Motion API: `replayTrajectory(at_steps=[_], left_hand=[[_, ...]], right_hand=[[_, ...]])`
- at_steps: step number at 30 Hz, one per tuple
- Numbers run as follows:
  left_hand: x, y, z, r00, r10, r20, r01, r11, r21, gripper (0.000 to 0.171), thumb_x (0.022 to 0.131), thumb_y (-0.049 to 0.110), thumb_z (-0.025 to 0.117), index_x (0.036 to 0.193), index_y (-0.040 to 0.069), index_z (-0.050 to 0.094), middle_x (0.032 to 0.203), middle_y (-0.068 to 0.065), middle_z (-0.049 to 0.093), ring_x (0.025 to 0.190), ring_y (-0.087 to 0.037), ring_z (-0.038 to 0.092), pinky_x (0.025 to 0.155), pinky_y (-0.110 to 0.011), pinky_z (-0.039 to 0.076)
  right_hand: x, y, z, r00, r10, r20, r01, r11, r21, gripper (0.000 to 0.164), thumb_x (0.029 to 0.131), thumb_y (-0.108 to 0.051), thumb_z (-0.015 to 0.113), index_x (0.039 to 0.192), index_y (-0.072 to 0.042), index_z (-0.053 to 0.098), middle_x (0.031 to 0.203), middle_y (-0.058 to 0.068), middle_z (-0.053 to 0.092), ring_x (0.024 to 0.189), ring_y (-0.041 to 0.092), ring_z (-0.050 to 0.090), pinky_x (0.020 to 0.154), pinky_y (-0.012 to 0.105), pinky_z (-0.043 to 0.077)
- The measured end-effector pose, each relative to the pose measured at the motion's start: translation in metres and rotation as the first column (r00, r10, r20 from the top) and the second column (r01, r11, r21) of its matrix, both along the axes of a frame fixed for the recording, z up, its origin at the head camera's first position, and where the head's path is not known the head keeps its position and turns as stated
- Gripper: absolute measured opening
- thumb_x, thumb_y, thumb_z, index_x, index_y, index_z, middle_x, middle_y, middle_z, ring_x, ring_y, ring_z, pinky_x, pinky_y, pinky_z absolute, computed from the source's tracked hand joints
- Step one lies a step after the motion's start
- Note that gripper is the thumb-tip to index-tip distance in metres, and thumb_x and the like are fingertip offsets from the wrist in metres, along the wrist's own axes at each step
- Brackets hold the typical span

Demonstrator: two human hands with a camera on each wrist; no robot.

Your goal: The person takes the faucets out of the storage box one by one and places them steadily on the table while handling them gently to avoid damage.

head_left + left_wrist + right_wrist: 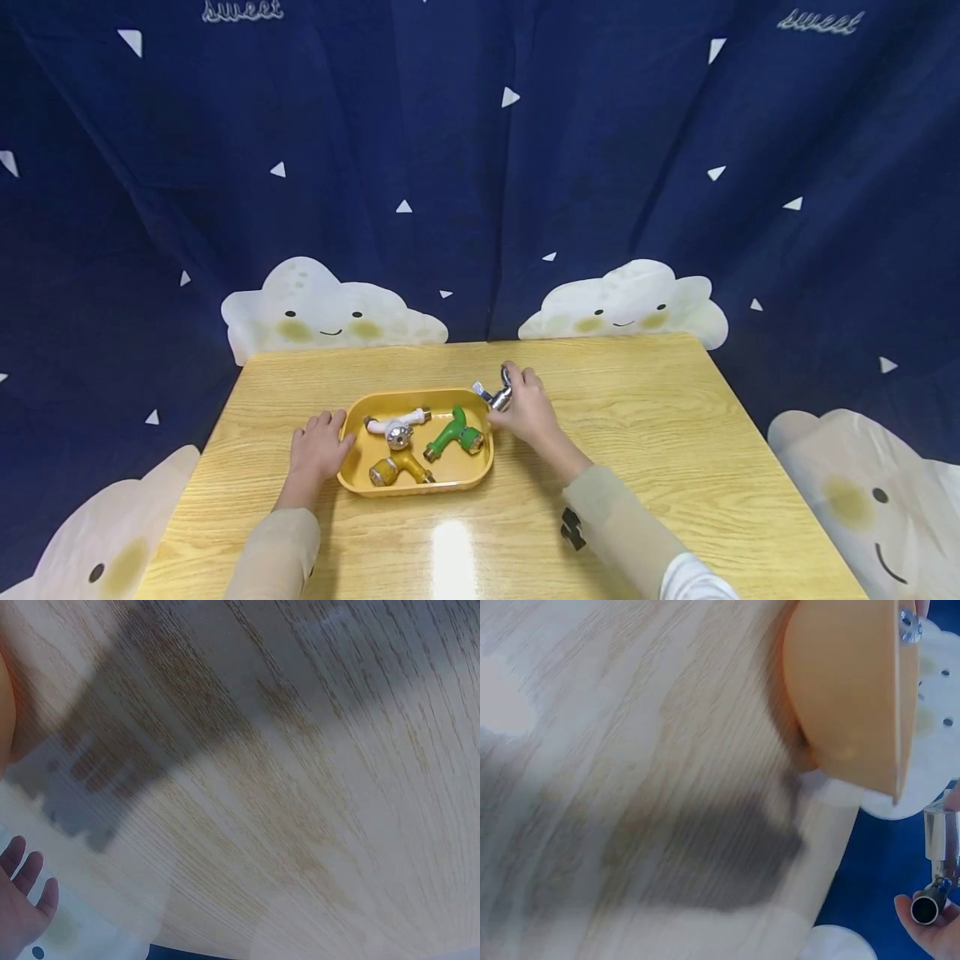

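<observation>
My right hand [528, 410] grips a chrome faucet [501, 400] at the back right corner of a yellow tray [461, 485]. In the right wrist view the faucet's round open end [925, 910] shows by my fingers. My left hand [318, 448] lies at the tray's left rim with its fingers loosely spread; in the left wrist view that hand [24, 904] shows at the lower left. Inside the tray lie a white faucet [408, 417] with a chrome knob [398, 434], a green faucet [456, 433] and a yellow faucet [401, 468].
The tray stands on a light wooden table [637, 433]. A dark blue curtain [465, 167] with white clouds hangs behind and beside it. A black object [572, 528] shows at my right sleeve [626, 517].
</observation>
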State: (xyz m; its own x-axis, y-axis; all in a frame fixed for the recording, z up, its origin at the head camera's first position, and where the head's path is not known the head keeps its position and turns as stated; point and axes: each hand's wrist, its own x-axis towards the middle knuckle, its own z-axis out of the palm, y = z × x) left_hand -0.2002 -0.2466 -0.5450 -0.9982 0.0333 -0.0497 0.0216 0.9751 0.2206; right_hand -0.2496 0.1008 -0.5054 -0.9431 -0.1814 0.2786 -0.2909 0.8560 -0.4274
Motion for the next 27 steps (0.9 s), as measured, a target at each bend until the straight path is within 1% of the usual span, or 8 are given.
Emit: replayTrajectory(at_steps=[3,6,12,19,27], left_hand=[[0.0,0.0,0.0,1.0,0.001,-0.003,-0.001,1.0,0.002,0.048,0.091,0.034,0.046,0.128,0.003,0.043,0.121,-0.023,0.046,0.111,-0.041,0.042,0.083,-0.059,0.033],[0.001,0.0,0.001,1.0,-0.001,-0.006,0.001,1.0,0.004,0.048,0.091,0.033,0.046,0.128,0.003,0.043,0.12,-0.024,0.046,0.111,-0.042,0.042,0.083,-0.059,0.033],[0.001,0.001,0.001,1.0,-0.002,-0.012,0.002,1.0,0.002,0.048,0.091,0.033,0.046,0.127,0.002,0.044,0.119,-0.024,0.046,0.11,-0.042,0.042,0.083,-0.059,0.033],[0.0,0.0,-0.002,1.0,0.002,-0.011,-0.002,1.0,-0.003,0.048,0.091,0.035,0.045,0.128,0.004,0.044,0.12,-0.023,0.047,0.11,-0.041,0.043,0.082,-0.058,0.034],[-0.001,-0.001,-0.003,1.0,0.006,-0.02,-0.006,1.0,0.0,0.047,0.09,0.035,0.046,0.126,0.004,0.045,0.118,-0.022,0.048,0.109,-0.041,0.043,0.083,-0.059,0.033]], right_hand=[[-0.005,0.008,-0.008,1.0,-0.027,-0.014,0.027,0.999,-0.041,0.082,0.056,-0.03,0.077,0.128,-0.009,0.043,0.089,0.011,0.049,0.075,0.022,0.05,0.063,0.034,0.05],[-0.008,0.015,-0.016,0.998,-0.061,0.003,0.061,0.996,-0.07,0.08,0.057,-0.027,0.079,0.126,-0.008,0.043,0.088,0.011,0.048,0.075,0.024,0.05,0.065,0.036,0.049],[-0.006,0.026,-0.03,0.99,-0.108,0.09,0.117,0.988,-0.102,0.08,0.059,-0.026,0.08,0.126,-0.003,0.042,0.091,0.016,0.05,0.078,0.027,0.051,0.07,0.04,0.048],[-0.002,0.033,-0.048,0.981,-0.14,0.138,0.152,0.985,-0.086,0.08,0.057,-0.026,0.078,0.124,-0.001,0.043,0.091,0.018,0.05,0.078,0.027,0.052,0.071,0.039,0.049],[0.003,0.034,-0.06,0.969,-0.173,0.177,0.187,0.98,-0.065,0.081,0.056,-0.03,0.079,0.123,-0.003,0.043,0.093,0.02,0.051,0.079,0.03,0.053,0.069,0.041,0.05]])
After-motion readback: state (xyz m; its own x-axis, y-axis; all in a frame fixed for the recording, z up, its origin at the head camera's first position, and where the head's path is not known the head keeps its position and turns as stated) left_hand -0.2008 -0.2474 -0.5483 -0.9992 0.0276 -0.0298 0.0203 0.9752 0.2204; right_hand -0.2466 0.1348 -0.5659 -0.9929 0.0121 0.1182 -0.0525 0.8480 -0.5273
